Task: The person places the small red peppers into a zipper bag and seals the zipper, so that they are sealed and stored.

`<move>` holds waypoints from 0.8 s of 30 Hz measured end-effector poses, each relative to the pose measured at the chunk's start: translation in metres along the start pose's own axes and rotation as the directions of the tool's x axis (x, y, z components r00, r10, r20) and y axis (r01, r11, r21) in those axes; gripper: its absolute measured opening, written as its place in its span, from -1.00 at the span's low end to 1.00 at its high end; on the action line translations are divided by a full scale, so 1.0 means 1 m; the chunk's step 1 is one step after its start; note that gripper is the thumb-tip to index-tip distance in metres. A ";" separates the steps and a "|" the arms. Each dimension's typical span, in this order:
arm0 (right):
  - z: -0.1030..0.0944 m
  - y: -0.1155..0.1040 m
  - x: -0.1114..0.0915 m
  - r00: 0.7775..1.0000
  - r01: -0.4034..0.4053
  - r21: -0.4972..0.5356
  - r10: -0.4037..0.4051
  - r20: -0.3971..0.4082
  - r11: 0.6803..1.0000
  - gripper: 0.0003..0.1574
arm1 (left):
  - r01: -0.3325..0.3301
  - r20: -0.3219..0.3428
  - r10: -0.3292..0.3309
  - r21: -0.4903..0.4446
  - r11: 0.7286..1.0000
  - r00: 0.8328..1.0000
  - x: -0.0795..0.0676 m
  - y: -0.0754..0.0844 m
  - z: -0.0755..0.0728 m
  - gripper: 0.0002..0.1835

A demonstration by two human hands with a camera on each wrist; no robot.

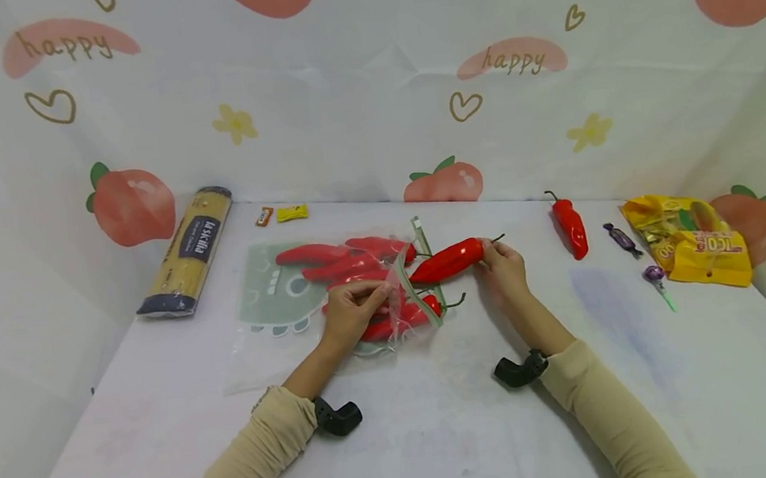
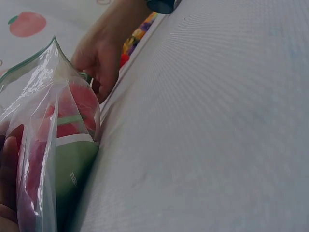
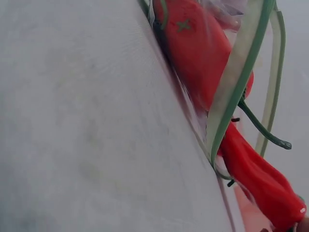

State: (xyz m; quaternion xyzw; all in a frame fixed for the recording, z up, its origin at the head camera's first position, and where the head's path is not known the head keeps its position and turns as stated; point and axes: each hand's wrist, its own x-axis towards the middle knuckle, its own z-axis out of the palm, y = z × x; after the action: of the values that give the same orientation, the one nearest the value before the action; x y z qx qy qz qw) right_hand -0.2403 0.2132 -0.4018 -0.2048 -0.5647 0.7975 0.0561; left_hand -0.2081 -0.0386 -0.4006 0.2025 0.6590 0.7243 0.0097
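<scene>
A clear zip bag (image 1: 261,282) with a green cartoon print lies flat on the table, several red chili peppers (image 1: 313,255) inside it. My left hand (image 1: 348,317) pinches the upper layer near the bag's mouth and lifts it, so the green-edged opening gapes to the right. By its stem end, my right hand (image 1: 506,272) holds another red chili pepper (image 1: 449,261), its tip at the opening. The right wrist view shows this held pepper (image 3: 258,176) passing beside the zip strip (image 3: 241,72). One bagged pepper's green stem (image 3: 265,130) pokes out past the strip.
At the back left lies a pasta packet (image 1: 186,255), near an orange sweet (image 1: 264,217) and a yellow sweet (image 1: 292,213). On the right are a loose red chili pepper (image 1: 571,228), a purple wrapped candy (image 1: 622,240), a lollipop (image 1: 655,275) and a yellow candy bag (image 1: 709,263).
</scene>
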 end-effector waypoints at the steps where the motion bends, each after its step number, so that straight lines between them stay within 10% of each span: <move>1: -0.001 0.001 0.000 1.000 -0.010 -0.008 0.010 0.005 1.000 -0.74 | 0.001 0.000 -0.001 0.003 1.000 1.000 0.000 0.000 0.000 -0.80; 6: 0.005 0.009 -0.002 0.998 -0.002 -0.095 0.008 0.069 0.995 -0.92 | 0.027 0.000 -0.027 0.001 1.000 1.000 0.000 0.001 0.000 -0.79; 13: 0.022 0.022 -0.004 0.990 0.085 -0.361 -0.037 0.138 0.929 -0.54 | 0.031 0.014 -0.031 0.027 0.999 0.999 0.001 0.001 0.000 -0.79; 24: 0.021 0.019 0.001 0.958 0.155 -0.508 -0.002 0.288 0.847 -0.53 | 0.022 0.011 -0.022 0.008 1.000 1.000 0.001 0.001 0.000 -0.80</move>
State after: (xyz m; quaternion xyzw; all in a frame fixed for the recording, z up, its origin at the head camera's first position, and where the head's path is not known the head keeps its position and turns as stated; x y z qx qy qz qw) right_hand -0.2465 0.1881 -0.4139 -0.0755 -0.7711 0.6303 -0.0486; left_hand -0.2086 -0.0380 -0.3995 0.1994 0.6638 0.7205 0.0207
